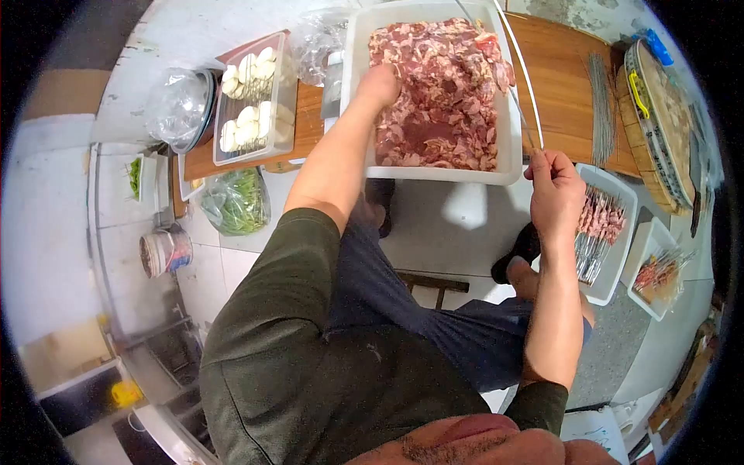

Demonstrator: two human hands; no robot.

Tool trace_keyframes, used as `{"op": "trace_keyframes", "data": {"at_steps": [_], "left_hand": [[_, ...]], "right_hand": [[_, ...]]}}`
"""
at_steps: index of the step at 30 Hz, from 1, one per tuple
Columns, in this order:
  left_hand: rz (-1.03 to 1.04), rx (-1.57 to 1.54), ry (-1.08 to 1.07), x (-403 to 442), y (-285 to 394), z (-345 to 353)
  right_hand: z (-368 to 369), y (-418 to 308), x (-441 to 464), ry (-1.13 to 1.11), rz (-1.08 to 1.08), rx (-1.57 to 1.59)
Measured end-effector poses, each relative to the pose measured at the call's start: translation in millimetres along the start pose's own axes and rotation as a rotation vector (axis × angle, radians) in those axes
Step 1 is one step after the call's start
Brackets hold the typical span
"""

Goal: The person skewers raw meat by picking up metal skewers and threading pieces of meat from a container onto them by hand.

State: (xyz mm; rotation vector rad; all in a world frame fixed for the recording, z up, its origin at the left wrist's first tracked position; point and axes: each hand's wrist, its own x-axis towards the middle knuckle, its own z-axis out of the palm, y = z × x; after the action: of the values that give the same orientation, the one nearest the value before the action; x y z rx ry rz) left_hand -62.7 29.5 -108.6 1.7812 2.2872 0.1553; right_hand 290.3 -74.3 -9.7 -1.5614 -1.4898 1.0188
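Observation:
A white plastic tub (508,169) full of raw cut meat (442,101) stands at the top centre. My left hand (380,87) is at the meat's left side, its fingers closed and their tips hidden, so what they hold cannot be made out. My right hand (552,180) is just outside the tub's lower right corner, with thumb and fingers pinched on the end of a thin metal skewer (524,120) that slants up across the tub's right side. The skewer's far end is not clear.
Metal skewers (601,108) lie on the wooden board (549,70), beside a round chopping block (659,124). Lower right, a white tray (629,203) holds skewered meat (601,217), near a smaller tray (657,311). A box of white pieces (256,97) and bagged greens (236,203) are at left.

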Motion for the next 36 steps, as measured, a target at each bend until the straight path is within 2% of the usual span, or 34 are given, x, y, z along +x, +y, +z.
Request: {"op": "trace_keyframes", "data": {"at_steps": [2,5,6,9,13,19,25,28,34,36], "left_hand": [[0.016,-0.035,-0.008,2,-1,-3],[-0.170,-0.942,-0.152,-5,16,-24],[-0.193,-1.064,-0.124,-22,39,-47],[-0.214,-1.652,-0.233,-8,29,-36],[-0.205,-1.940,-0.264,-5,27,-35],[-0.077,-1.730,-0.163,-5,24,-35],[-0.037,-1.674,-0.177,-15,33,-49],[0.056,-1.694,-0.145,-14,37,-49],[0.091,-1.781,-0.059,-19,48,-54],[0.124,-1.842,-0.089,-18,48,-54]], "right_hand": [[-2,-2,-2,0.005,0.006,-0.007],[-2,-5,-3,-0.005,0.024,0.032],[-2,-3,-2,-0.006,0.024,0.025],[1,7,0,-0.020,0.022,0.004],[3,4,-4,-0.048,0.038,-0.050],[5,-5,-8,-0.097,0.046,-0.133],[11,1,-4,-0.118,0.024,-0.190],[13,-1,-5,-0.131,0.017,-0.217],[14,-1,-4,-0.152,0.034,-0.249],[15,1,-5,-0.151,0.028,-0.255]]}}
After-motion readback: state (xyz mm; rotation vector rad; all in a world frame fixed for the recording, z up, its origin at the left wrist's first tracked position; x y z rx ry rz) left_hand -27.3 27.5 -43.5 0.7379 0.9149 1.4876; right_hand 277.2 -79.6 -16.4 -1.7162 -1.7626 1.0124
